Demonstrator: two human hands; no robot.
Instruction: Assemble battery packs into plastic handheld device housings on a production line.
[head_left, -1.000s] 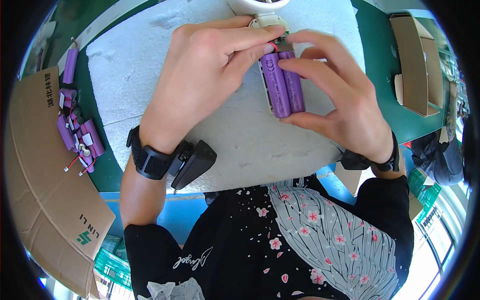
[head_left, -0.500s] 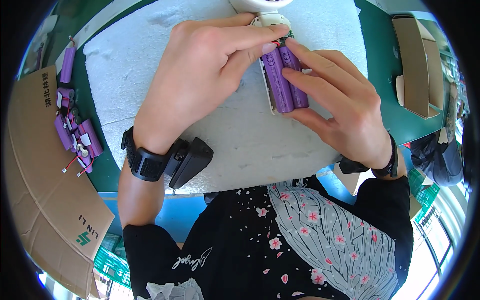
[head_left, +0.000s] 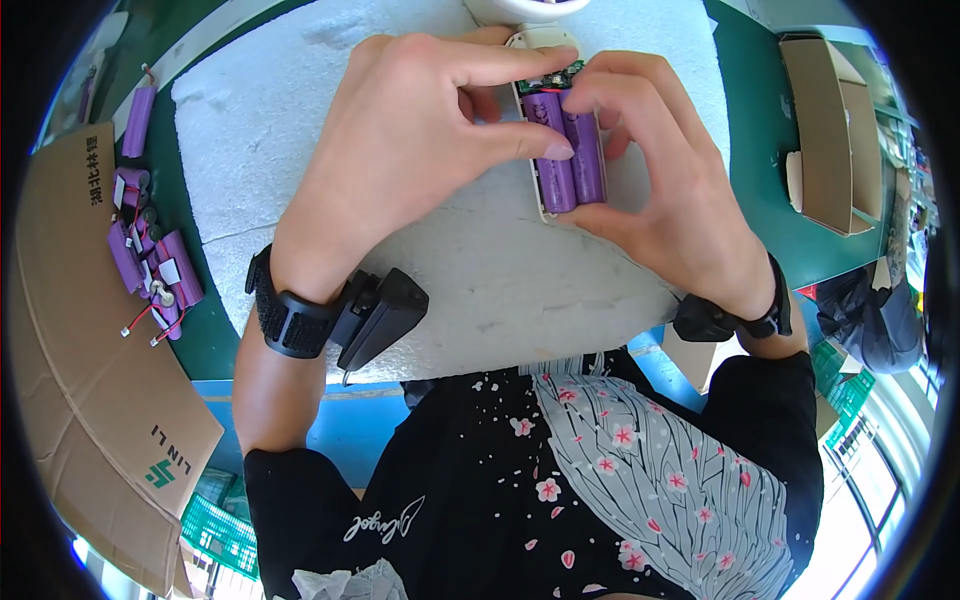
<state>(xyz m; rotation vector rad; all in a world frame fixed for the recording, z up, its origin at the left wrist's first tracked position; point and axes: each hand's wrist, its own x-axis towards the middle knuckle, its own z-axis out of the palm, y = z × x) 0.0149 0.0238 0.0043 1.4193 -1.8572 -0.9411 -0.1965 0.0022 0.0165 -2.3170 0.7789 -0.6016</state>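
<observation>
Overlying green table (head_left: pixel 757 200): white foam slab (head_left: pixel 480 285) | purple cells (head_left: pixel 586 168) clasped lengthwise by half-curled right hand (head_left: pixel 690 185), touched by left hand (head_left: pixel 400 150), closure unclear | open carton (head_left: pixel 825 135) at two o'clock

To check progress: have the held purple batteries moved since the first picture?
Yes, slightly forward: the batteries lie farther from the near edge of the foam board.

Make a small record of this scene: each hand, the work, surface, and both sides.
Left hand: thumb on purple cell pair
Right hand: thumb at pair's lower end, fingertips near its upper end
Work: pair lies in white casing, beside green circuit board
Surface: white foam slab on green table
Left side: more purple cells with wires, cardboard
Right side: open cardboard box
</observation>
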